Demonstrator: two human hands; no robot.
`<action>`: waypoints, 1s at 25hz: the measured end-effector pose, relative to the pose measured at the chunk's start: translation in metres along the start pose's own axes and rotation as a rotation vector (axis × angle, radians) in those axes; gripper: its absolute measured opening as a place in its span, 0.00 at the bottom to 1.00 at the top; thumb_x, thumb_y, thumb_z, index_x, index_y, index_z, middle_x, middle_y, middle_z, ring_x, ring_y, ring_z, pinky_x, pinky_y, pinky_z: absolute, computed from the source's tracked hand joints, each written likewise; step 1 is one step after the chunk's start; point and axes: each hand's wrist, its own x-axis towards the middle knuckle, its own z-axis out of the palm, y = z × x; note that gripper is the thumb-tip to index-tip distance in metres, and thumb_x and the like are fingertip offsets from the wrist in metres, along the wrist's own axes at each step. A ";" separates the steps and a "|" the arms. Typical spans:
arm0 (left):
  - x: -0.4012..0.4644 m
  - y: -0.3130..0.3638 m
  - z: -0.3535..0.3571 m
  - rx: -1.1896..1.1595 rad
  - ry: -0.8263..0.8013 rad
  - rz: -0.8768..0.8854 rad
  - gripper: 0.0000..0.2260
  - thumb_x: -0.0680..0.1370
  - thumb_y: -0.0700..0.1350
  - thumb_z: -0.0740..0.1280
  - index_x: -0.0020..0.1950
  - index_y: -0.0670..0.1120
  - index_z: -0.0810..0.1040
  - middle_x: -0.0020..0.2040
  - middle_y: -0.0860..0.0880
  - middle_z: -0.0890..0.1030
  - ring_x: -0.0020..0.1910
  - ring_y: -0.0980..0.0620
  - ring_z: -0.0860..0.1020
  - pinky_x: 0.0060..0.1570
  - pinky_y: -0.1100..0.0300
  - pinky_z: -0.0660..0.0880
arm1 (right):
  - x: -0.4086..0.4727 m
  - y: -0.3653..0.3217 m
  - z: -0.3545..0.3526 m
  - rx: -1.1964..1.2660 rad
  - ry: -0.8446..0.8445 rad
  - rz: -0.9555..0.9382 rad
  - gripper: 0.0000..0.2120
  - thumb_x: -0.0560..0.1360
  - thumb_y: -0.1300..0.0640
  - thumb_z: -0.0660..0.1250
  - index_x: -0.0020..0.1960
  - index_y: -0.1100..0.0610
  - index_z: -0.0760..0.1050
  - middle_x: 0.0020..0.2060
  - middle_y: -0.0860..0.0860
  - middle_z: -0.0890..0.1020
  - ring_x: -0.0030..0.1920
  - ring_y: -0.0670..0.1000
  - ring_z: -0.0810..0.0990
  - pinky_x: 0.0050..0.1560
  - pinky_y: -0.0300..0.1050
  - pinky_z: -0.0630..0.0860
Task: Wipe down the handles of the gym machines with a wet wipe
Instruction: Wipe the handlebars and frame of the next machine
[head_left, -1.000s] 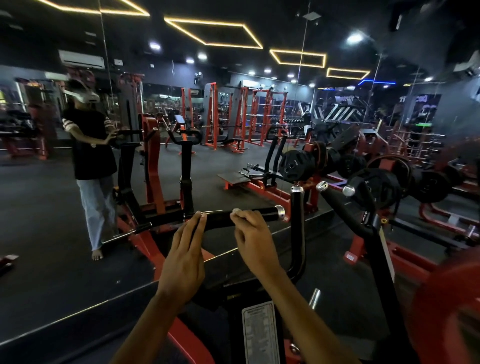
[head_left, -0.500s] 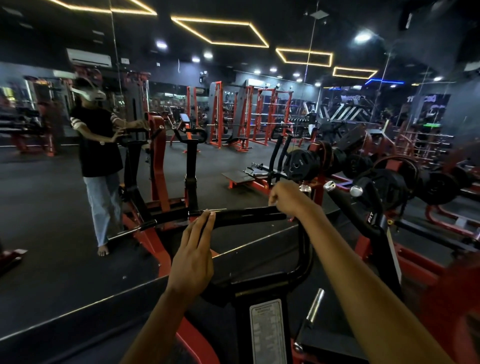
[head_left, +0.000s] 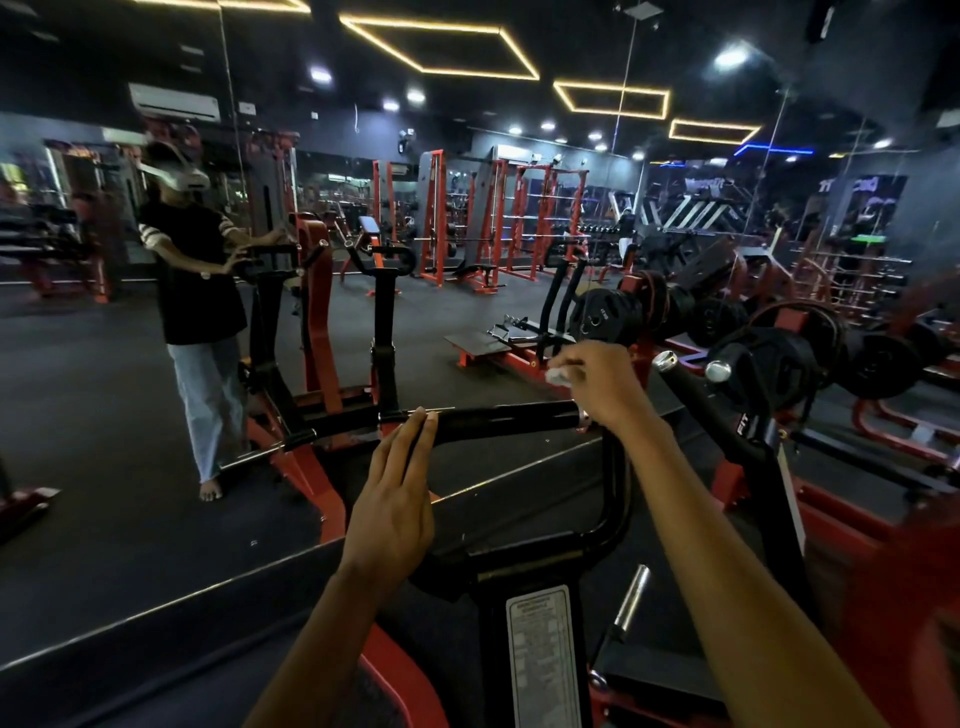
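A black horizontal handle (head_left: 506, 418) of a red and black gym machine runs across the middle of the view. My left hand (head_left: 395, 499) has straight fingers, and their tips touch the handle's left part. My right hand (head_left: 605, 384) is curled over the top of the upright black handle at the bar's right end, hiding that top, and pinches a small white wet wipe (head_left: 558, 375) that sticks out on its left side. The upright tube (head_left: 618, 478) continues down below my right wrist.
A large wall mirror (head_left: 130, 415) ahead reflects a person at the same machine. A second angled black handle (head_left: 696, 400) with a chrome cap stands to the right. Weight plates (head_left: 605, 317) and red frames fill the right side. A label plate (head_left: 543, 660) sits on the machine post below.
My right hand slid from the horizontal bar rightward and up onto the top of the upright handle. The wipe now shows beside it. My left hand stays with fingertips on the bar.
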 end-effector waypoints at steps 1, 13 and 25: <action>0.000 0.000 0.000 -0.006 0.004 -0.001 0.28 0.75 0.43 0.50 0.76 0.44 0.55 0.76 0.47 0.57 0.71 0.45 0.61 0.67 0.55 0.60 | -0.014 0.008 0.001 0.017 0.167 0.022 0.10 0.74 0.68 0.65 0.54 0.64 0.79 0.52 0.58 0.80 0.49 0.50 0.77 0.49 0.36 0.71; 0.000 0.001 0.000 -0.003 0.001 -0.001 0.27 0.76 0.42 0.50 0.76 0.43 0.55 0.75 0.45 0.58 0.70 0.41 0.62 0.65 0.51 0.64 | -0.084 -0.039 0.111 0.529 0.462 0.117 0.08 0.71 0.66 0.69 0.43 0.56 0.73 0.37 0.49 0.79 0.37 0.41 0.79 0.40 0.30 0.76; -0.001 0.000 -0.003 -0.038 -0.017 -0.010 0.28 0.75 0.43 0.49 0.76 0.45 0.53 0.76 0.48 0.56 0.72 0.46 0.58 0.68 0.55 0.58 | -0.074 -0.005 0.079 0.598 0.736 0.362 0.03 0.72 0.69 0.69 0.41 0.66 0.75 0.31 0.40 0.75 0.33 0.29 0.76 0.35 0.23 0.70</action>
